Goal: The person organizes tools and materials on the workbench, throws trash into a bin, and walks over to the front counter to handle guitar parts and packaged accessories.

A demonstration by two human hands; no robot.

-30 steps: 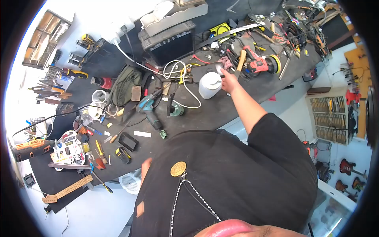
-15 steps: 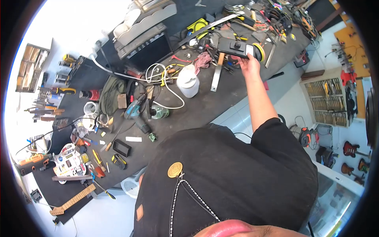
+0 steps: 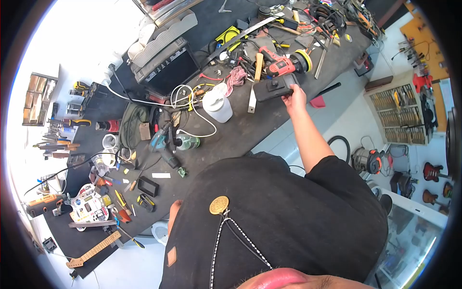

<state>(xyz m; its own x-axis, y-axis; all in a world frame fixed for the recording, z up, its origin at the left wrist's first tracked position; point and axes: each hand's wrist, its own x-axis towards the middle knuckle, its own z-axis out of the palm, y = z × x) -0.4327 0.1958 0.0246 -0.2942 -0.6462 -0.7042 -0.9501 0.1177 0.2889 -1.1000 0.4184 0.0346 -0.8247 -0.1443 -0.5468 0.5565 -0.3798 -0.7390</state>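
Note:
My right hand (image 3: 294, 98) is closed on the near end of a black phone-like device (image 3: 273, 89), thumb on top. The device is flat and rectangular, with a round raised knob on its upper face, and is held over the bench's front edge. Just beyond it lies a red power polisher (image 3: 279, 63) with a yellow-rimmed round pad. A wooden-handled tool (image 3: 259, 67) and a metal strip (image 3: 251, 99) lie to the left of the device. Of my left hand or arm (image 3: 175, 212), only a bit of skin shows beside the black shirt; its fingers are hidden.
The dark workbench (image 3: 231, 137) carries a white bottle (image 3: 218, 103), a teal drill (image 3: 163, 144), a pink rag (image 3: 236, 81) and an amplifier (image 3: 168, 67). A guitar neck (image 3: 94, 249) lies at the lower left. A shop vacuum (image 3: 368, 160) stands on the floor at right.
My right hand has brought the black device down and nearer to me, tilting it. The red polisher, mostly covered before, now shows. The whole view has shifted slightly.

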